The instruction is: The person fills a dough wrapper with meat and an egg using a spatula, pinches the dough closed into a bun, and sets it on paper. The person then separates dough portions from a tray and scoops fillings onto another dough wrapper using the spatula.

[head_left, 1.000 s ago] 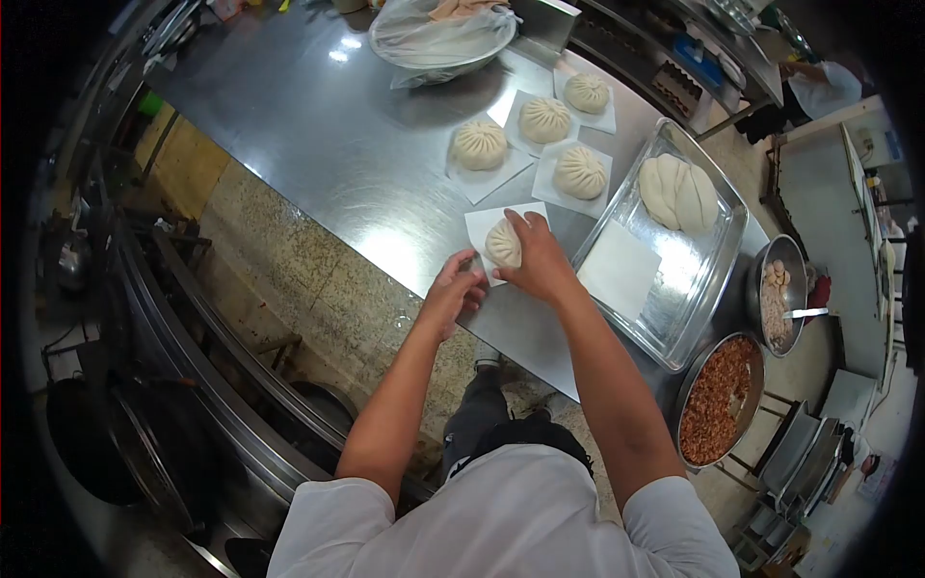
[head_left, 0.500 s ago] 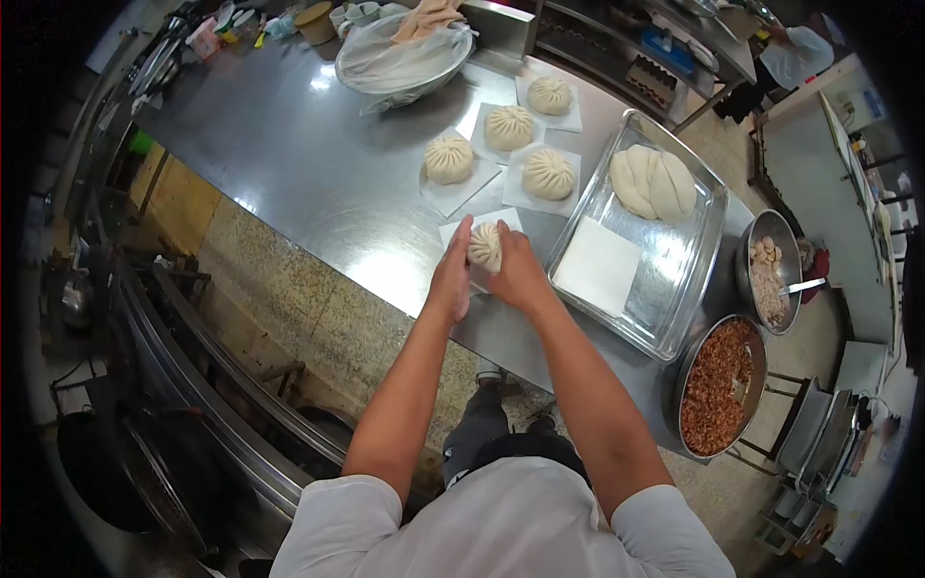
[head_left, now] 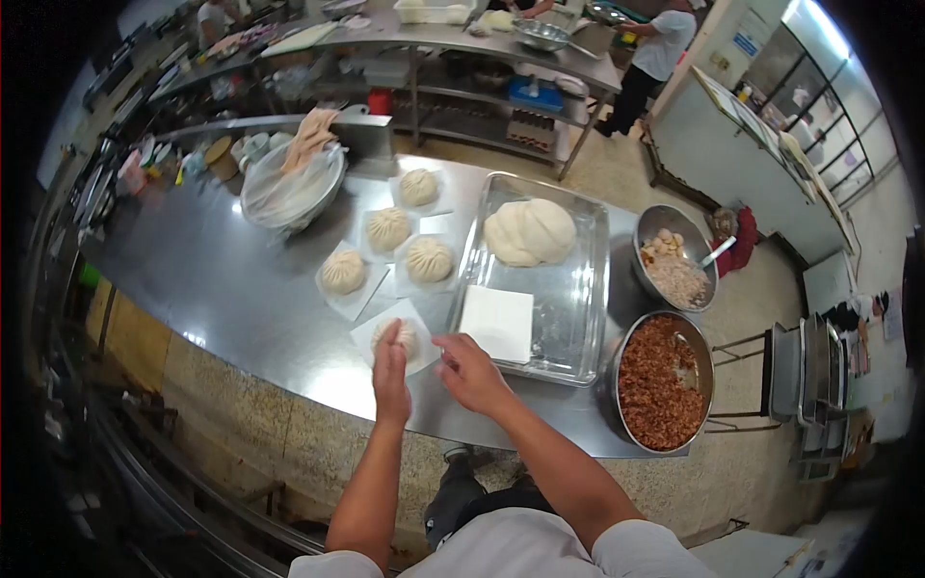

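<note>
A pleated bun (head_left: 409, 340) sits on a white paper square (head_left: 420, 364) near the front edge of the steel table. My left hand (head_left: 390, 378) is at its near left side with fingers stretched out, partly covering the bun; whether it touches cannot be made out. To the right, apart from the bun, my right hand (head_left: 472, 376) has loosely bent fingers and holds nothing. Behind them stand several more pleated buns (head_left: 429, 260) on paper squares. Right of these is a metal tray (head_left: 568, 368) with a lump of dough (head_left: 530, 233) and a stack of white paper (head_left: 497, 324).
A bowl of reddish-brown filling (head_left: 661, 380) stands at the table's right end. Behind it is a bowl of pale minced filling (head_left: 676, 279) with a spoon. A plastic-covered basin (head_left: 289, 197) stands back left. Beyond, a person in a white shirt (head_left: 665, 45) stands by another table.
My right hand has come away from the bun to the right, and my left hand has loosened beside it. The view has tilted up and swung right.
</note>
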Demonstrator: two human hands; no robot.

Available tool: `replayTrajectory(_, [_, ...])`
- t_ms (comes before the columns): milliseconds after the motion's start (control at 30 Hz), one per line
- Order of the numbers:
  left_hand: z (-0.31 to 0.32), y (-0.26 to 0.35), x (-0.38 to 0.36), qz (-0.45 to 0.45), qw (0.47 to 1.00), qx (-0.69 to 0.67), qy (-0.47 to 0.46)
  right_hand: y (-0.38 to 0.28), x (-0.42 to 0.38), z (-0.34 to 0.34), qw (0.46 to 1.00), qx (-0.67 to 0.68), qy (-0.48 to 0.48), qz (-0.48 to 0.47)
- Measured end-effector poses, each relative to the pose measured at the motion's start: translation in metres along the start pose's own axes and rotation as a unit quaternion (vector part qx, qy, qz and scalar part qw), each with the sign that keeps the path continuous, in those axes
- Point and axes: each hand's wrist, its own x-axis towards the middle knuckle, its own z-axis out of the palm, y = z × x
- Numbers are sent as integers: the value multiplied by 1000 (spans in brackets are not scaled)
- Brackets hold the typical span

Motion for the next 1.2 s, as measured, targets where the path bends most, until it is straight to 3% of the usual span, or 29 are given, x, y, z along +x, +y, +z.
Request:
replayTrajectory(33, [14, 0, -7, -4, 996, -79, -33, 2, -12, -11, 994, 91, 2, 60])
replayTrajectory(67, [31, -1, -17, -29, 989, -130, -65, 4, -26, -24, 994, 92, 10, 58])
replayTrajectory(133, [68, 4, -38, -65, 967, -209, -131, 5, -55, -54, 950, 260, 25, 170])
replayTrajectory(233, [118, 21, -68, -134, 938, -260, -186, -8, -103, -98, 905, 382, 83, 170])
replayTrajectory(367, [185, 27, -110, -162, 919, -268, -240, -47, -155, -161, 934, 260, 153, 191])
replayTrajectory(433, [223, 27, -134, -158, 905, -239, -316, -47, -190, -198, 957, 205, 125, 159])
replayTrajectory(533, [291, 25, -178, -168, 891, -253, -338, -37, -250, -257, 964, 193, 161, 90])
replayTrajectory(700, [416, -9, -263, -167, 883, -276, -341, 18, -356, -365, 952, 250, 164, 62])
replayTrajectory(867, [517, -36, -328, -221, 878, -287, -312, 55, -426, -455, 940, 301, 138, 79])
replayTrajectory(1000, [575, -28, -339, -221, 890, -279, -287, 65, -437, -511, 928, 344, 133, 60])
replayTrajectory(1067, [596, -33, -335, -205, 892, -300, -270, 74, -432, -534, 967, 234, 82, 54])
replayTrajectory(1200, [620, -51, -324, -176, 903, -342, -191, 87, -400, -561, 964, 262, 37, 32])
